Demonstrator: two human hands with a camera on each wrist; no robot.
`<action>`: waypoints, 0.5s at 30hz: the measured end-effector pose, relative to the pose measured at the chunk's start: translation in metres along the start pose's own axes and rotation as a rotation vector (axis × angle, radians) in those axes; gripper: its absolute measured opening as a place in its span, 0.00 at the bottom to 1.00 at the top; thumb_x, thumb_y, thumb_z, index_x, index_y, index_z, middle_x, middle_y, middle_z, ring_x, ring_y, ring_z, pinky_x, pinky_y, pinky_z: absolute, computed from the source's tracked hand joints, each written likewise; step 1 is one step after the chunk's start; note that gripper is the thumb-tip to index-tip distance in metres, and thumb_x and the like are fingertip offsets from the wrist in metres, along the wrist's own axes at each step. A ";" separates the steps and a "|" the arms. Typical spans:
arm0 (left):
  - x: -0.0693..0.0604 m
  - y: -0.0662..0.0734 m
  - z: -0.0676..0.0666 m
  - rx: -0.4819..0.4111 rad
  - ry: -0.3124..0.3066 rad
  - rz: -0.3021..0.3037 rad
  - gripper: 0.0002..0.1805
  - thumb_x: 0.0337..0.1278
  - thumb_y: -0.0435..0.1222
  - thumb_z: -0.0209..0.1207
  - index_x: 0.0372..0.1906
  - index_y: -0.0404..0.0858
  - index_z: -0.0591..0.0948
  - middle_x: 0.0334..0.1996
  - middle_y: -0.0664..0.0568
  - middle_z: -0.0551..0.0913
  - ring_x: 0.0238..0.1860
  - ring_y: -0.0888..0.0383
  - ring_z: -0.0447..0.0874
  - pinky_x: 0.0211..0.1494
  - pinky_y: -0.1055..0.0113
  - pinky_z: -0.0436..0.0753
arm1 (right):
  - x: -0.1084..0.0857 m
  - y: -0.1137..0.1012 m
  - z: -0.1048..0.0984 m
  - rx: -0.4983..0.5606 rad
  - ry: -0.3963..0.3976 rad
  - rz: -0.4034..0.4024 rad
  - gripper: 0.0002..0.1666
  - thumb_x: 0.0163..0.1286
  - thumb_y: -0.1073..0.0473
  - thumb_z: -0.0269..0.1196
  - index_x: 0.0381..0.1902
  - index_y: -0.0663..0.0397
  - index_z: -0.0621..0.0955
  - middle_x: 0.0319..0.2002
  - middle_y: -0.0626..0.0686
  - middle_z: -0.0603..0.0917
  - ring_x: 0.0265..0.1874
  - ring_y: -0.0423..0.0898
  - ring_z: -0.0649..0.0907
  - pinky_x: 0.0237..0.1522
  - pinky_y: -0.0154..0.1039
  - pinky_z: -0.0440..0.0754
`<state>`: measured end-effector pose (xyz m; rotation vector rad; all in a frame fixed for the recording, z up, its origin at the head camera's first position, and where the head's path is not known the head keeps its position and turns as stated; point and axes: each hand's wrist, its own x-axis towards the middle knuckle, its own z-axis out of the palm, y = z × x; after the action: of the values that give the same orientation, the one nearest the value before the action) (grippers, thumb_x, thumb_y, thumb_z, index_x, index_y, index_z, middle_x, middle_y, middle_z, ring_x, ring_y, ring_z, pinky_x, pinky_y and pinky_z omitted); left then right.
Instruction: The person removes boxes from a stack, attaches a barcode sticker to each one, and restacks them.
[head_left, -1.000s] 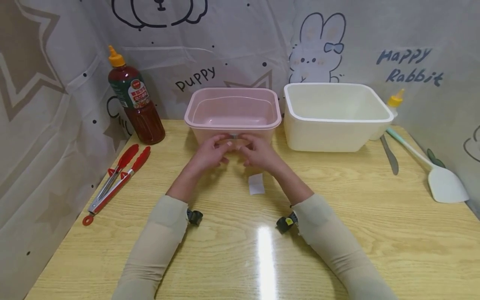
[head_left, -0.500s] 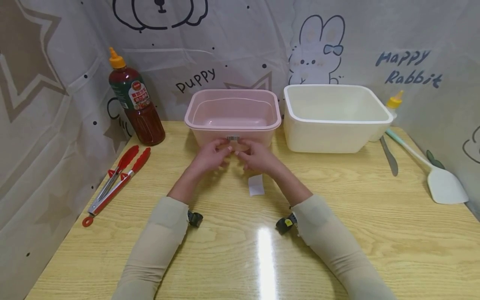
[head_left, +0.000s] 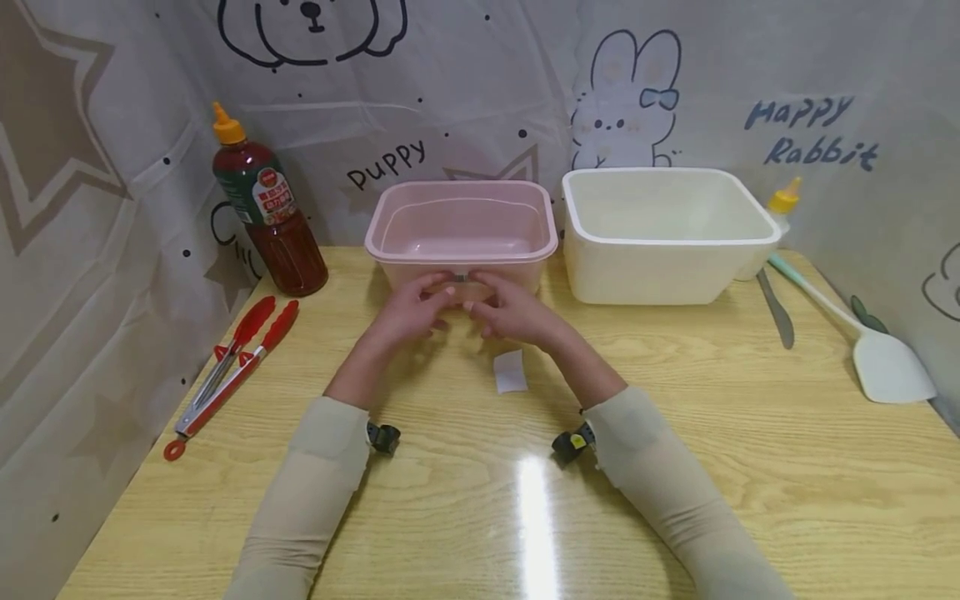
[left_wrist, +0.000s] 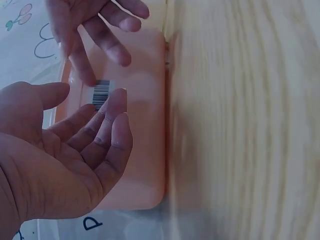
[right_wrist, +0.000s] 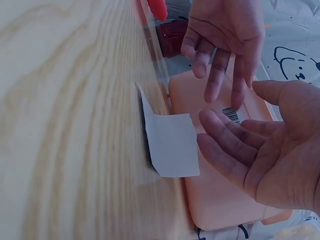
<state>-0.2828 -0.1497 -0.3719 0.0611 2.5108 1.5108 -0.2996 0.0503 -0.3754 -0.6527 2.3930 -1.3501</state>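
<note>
Both hands are at the front wall of a pink bin (head_left: 461, 257). The left hand (head_left: 411, 310) has its index fingertip by the left end of a barcode sticker (left_wrist: 101, 94). At the sticker's other end are the fingertips of the right hand (head_left: 517, 310). Relaxed, slightly bent fingers show on both hands, with nothing gripped; whether they touch the bin is hard to tell. A small folded white paper (right_wrist: 175, 145) lies on the table in front of the bin, nearest the right hand.
Right of the pink bin stands a white bin (head_left: 652, 271), with a yellow-capped bottle (head_left: 783, 200), a knife (head_left: 776, 308) and a white spatula (head_left: 892, 367) beyond. On the left are a red sauce bottle (head_left: 273, 217) and red-tipped tongs (head_left: 228, 375).
Over the last second the fingertips shift slightly around the barcode, which was briefly more exposed. The head view has moved a little; bins, paper and tools stay in place.
</note>
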 end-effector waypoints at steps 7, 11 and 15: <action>0.003 -0.009 0.000 0.028 -0.002 -0.016 0.29 0.78 0.47 0.49 0.76 0.43 0.66 0.60 0.40 0.82 0.48 0.40 0.89 0.41 0.58 0.85 | 0.002 0.004 0.003 0.022 -0.051 0.037 0.39 0.78 0.54 0.57 0.80 0.53 0.57 0.49 0.67 0.85 0.32 0.55 0.86 0.35 0.41 0.86; 0.005 -0.010 0.006 0.069 -0.025 -0.005 0.29 0.77 0.47 0.51 0.77 0.46 0.65 0.60 0.41 0.82 0.47 0.43 0.89 0.42 0.58 0.86 | 0.004 0.005 0.005 0.031 -0.084 0.028 0.38 0.78 0.54 0.56 0.81 0.50 0.57 0.57 0.66 0.83 0.33 0.57 0.86 0.35 0.43 0.87; 0.006 -0.007 0.007 0.076 -0.045 0.047 0.30 0.78 0.46 0.50 0.78 0.46 0.63 0.65 0.40 0.78 0.48 0.42 0.88 0.46 0.53 0.87 | 0.008 0.004 0.002 0.012 -0.089 -0.009 0.37 0.79 0.53 0.56 0.81 0.47 0.58 0.60 0.64 0.81 0.34 0.61 0.87 0.37 0.47 0.88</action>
<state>-0.2865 -0.1458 -0.3818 0.1651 2.5476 1.4144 -0.3060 0.0466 -0.3802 -0.7056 2.3125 -1.3096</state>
